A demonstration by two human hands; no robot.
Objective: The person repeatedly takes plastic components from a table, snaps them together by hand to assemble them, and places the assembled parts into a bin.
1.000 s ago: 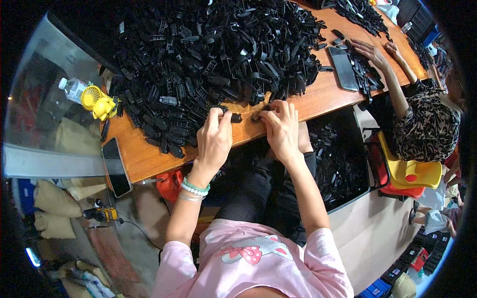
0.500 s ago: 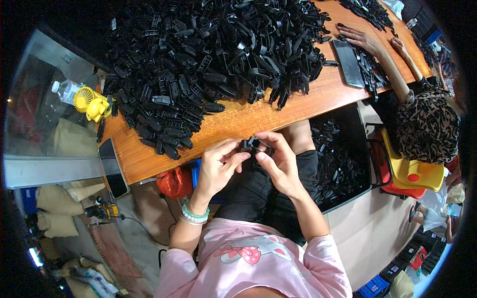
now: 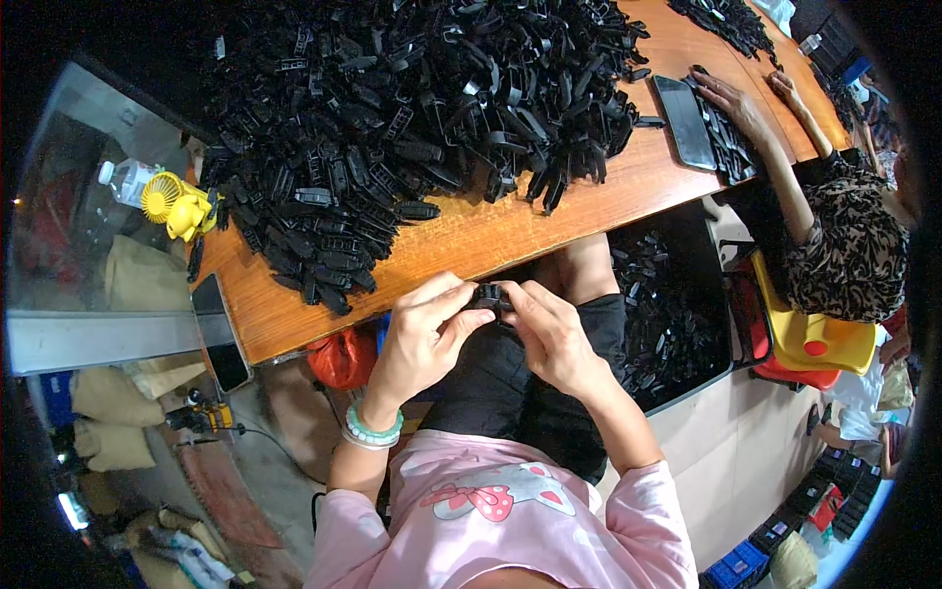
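Over my lap, just off the table's front edge, a small black plastic part [image 3: 490, 297] is pinched between both hands. My left hand [image 3: 428, 332], with a pale green bead bracelet on its wrist, grips the part's left side by thumb and fingertips. From the right, my right hand [image 3: 551, 332] closes its fingers on the other side. The fingers hide much of the part, so its exact kind cannot be made out. A large heap of similar black plastic parts [image 3: 343, 167] lies on the wooden table [image 3: 442, 245] beyond my hands.
A black bin [image 3: 677, 324] of black parts stands right of my legs. Phones lie at the table's left corner [image 3: 222, 334] and near a co-worker's hand [image 3: 721, 93]. A yellow fan [image 3: 177, 206] and a bottle [image 3: 126, 182] are at the left. A yellow chair [image 3: 819, 329] stands right.
My right fingers have closed in around the black part, which now shows less between my hands. The co-worker's hand has shifted slightly right and nearer, over the parts beside the phone.
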